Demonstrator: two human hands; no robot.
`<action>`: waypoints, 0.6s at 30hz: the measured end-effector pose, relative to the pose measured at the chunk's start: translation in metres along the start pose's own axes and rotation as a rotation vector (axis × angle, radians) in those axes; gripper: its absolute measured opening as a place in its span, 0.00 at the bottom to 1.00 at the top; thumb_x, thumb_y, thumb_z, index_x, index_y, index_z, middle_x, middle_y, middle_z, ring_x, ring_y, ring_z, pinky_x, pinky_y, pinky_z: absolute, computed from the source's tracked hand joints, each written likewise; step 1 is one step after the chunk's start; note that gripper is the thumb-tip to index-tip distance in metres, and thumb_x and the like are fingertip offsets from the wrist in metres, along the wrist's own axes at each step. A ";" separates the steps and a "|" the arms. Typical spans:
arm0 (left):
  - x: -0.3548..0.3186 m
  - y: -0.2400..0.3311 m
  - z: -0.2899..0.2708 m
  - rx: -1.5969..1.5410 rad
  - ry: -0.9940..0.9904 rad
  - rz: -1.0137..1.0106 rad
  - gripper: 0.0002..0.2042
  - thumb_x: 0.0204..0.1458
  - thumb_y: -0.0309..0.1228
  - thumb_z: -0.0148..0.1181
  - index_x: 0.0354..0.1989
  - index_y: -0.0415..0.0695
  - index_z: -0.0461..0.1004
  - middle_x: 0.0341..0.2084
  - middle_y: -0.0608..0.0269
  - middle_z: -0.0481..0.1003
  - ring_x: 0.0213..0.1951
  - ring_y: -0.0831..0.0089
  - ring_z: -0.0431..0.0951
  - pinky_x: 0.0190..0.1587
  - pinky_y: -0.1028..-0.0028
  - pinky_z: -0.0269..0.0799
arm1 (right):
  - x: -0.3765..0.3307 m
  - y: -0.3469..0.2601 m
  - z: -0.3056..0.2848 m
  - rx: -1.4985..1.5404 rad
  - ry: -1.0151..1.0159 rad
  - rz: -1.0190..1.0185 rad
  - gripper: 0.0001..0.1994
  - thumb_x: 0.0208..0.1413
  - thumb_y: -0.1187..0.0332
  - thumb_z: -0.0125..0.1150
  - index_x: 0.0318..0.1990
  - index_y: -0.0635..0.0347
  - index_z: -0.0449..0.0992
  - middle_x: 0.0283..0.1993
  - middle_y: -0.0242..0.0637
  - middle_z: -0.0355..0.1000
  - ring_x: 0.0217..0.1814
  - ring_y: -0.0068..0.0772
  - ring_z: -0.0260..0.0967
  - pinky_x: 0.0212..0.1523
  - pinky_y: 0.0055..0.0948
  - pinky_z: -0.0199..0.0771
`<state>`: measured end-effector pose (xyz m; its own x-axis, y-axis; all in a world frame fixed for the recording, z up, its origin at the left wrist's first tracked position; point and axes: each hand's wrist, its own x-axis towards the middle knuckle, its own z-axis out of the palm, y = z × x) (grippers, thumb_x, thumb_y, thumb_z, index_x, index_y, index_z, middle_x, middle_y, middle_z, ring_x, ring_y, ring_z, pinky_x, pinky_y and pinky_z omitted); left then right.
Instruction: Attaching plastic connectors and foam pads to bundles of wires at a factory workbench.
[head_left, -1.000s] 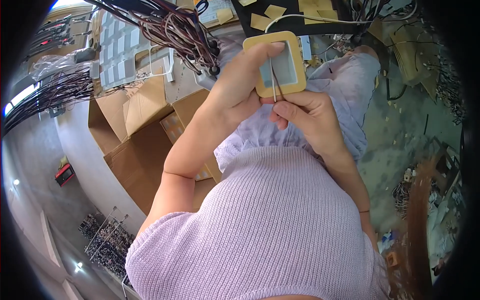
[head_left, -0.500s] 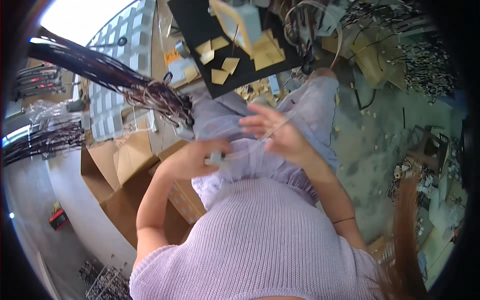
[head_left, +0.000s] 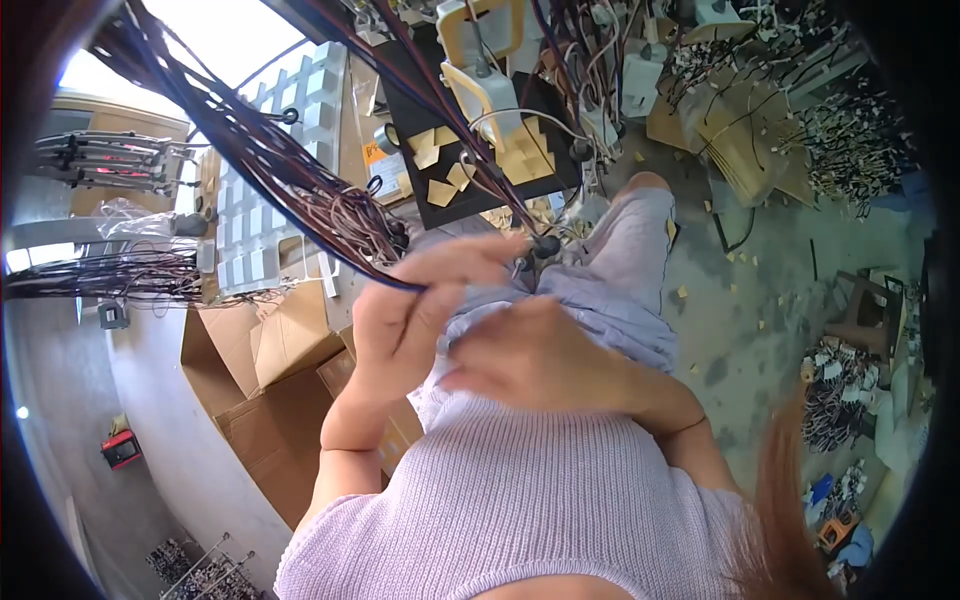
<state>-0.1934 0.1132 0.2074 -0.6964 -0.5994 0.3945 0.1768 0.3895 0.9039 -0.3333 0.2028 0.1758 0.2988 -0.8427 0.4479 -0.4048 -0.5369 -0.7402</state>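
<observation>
My left hand (head_left: 425,310) is curled above my lap, with a thin dark cable (head_left: 375,272) running into its fingers from the upper left. Other cables of a hanging bundle (head_left: 270,150) sag behind it. My right hand (head_left: 535,355) lies just right of and below the left, its fingers smeared by motion. Whether it holds the cable's end is hidden. A black round cable end (head_left: 545,247) hangs beside the left fingertips, on dark wires coming down from the top.
White connector housings (head_left: 485,100) hang over a black board (head_left: 430,205) with yellow paper pieces. An open cardboard box (head_left: 270,430) stands at the left beside a grey ridged panel (head_left: 250,265). Heaps of cables (head_left: 840,150) lie at the right.
The clear strand and small grey piece at my hands are no longer visible. My left hand has risen and holds a dark cable. My right hand has come down toward the left.
</observation>
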 end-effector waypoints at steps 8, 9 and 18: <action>-0.035 0.031 0.017 0.197 0.386 0.078 0.11 0.59 0.27 0.43 0.29 0.37 0.71 0.24 0.55 0.72 0.25 0.61 0.72 0.34 0.67 0.70 | 0.053 0.094 -0.024 -0.402 0.805 0.155 0.18 0.51 0.61 0.64 0.44 0.61 0.67 0.36 0.39 0.66 0.37 0.42 0.68 0.38 0.36 0.71; -0.042 0.041 0.012 -0.254 0.313 0.078 0.12 0.60 0.30 0.43 0.28 0.39 0.68 0.22 0.56 0.71 0.23 0.64 0.71 0.31 0.67 0.70 | 0.051 0.115 -0.026 -0.318 0.715 0.217 0.14 0.54 0.62 0.61 0.42 0.61 0.69 0.33 0.40 0.67 0.35 0.42 0.69 0.38 0.35 0.71; -0.065 0.061 -0.125 1.955 1.178 0.250 0.35 0.52 0.34 0.64 0.60 0.31 0.49 0.51 0.49 0.59 0.47 0.59 0.68 0.52 0.63 0.68 | 0.004 0.109 -0.081 0.021 0.537 0.503 0.11 0.64 0.66 0.47 0.45 0.63 0.72 0.36 0.42 0.73 0.36 0.39 0.71 0.39 0.30 0.68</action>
<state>-0.0501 0.0881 0.2572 -0.0752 -0.1708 0.9824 -0.9969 0.0362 -0.0700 -0.4463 0.1380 0.1380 -0.3853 -0.8932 0.2317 -0.3634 -0.0839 -0.9279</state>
